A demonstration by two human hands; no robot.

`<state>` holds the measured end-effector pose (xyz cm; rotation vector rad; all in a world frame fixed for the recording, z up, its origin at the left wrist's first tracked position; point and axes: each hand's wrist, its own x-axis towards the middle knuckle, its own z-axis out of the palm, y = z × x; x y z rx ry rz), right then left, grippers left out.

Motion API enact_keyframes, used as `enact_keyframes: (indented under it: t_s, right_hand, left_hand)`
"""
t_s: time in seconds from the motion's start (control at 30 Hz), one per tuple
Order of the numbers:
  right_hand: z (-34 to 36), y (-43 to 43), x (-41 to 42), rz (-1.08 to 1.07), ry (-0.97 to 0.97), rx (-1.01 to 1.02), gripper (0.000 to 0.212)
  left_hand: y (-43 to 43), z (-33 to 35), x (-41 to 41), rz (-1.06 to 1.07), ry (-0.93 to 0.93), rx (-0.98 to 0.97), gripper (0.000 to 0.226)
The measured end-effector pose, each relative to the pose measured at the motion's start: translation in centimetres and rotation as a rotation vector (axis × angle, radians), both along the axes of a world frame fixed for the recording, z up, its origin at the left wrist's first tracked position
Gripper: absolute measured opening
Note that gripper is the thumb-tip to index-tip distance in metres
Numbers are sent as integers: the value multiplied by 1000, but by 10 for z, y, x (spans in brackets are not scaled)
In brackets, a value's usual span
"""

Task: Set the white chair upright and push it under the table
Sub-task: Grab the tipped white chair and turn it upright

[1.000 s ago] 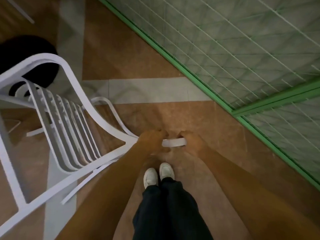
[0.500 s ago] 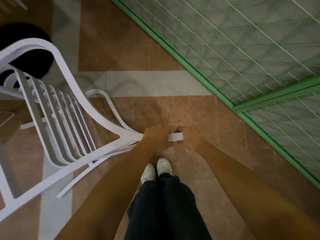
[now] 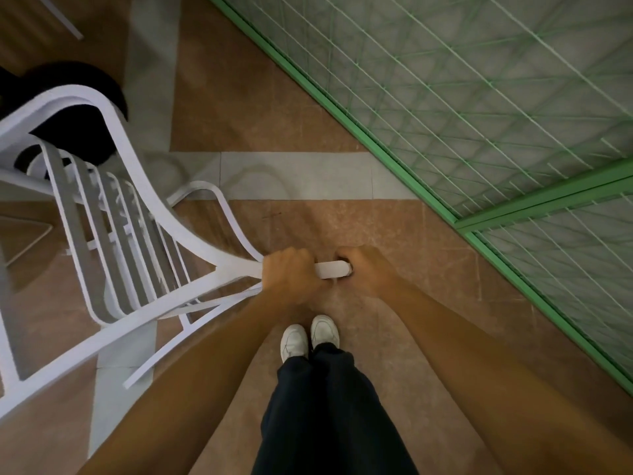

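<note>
The white slatted chair [image 3: 113, 214] is tilted over the floor on my left, its curved frame running down to a single bar [image 3: 330, 269] in front of my feet. My left hand [image 3: 291, 274] is clenched around that bar where the frame rails meet. My right hand [image 3: 368, 269] is curled at the bar's very tip, close beside the left hand. Only a short stretch of bar shows between them. The table is not clearly in view.
A green-framed wire mesh fence [image 3: 455, 221] runs diagonally along my right. A black round object [image 3: 78, 132] sits on the floor behind the chair at upper left. My white shoes [image 3: 310, 337] stand just below the hands, on brown floor with grey strips.
My hands have drawn closer together, so less of the bar shows between them. The chair frame has shifted slightly left and swung up a little.
</note>
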<state>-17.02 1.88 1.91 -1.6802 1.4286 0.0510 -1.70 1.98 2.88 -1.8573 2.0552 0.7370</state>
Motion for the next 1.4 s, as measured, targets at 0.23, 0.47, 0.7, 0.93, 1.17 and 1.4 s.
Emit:
enact_keyframes:
  t_s: [0.23,0.47,0.7,0.93,1.17,1.4]
  right_hand:
    - [37,-16,-8,-57,36,58,60]
    - [79,-20,49,87,53,105,72]
    - [110,-16,84,72,95,52,46]
    - [136,-13,106,227,175,-96,46]
    - [159,-16,126,372,200,-148,48]
    - [172,-6,144,403,195,-158,39]
  left_hand:
    - [11,77,37,153,42,-136,34]
    - [9,141,77,205,69,-233,40]
    - [21,196,114,288,168,-389,31]
    - [30,214,143,192,247,-393,33]
    - [29,242,161,192,252,-356,51]
    - [20,291,127,-298,-263,-366,21]
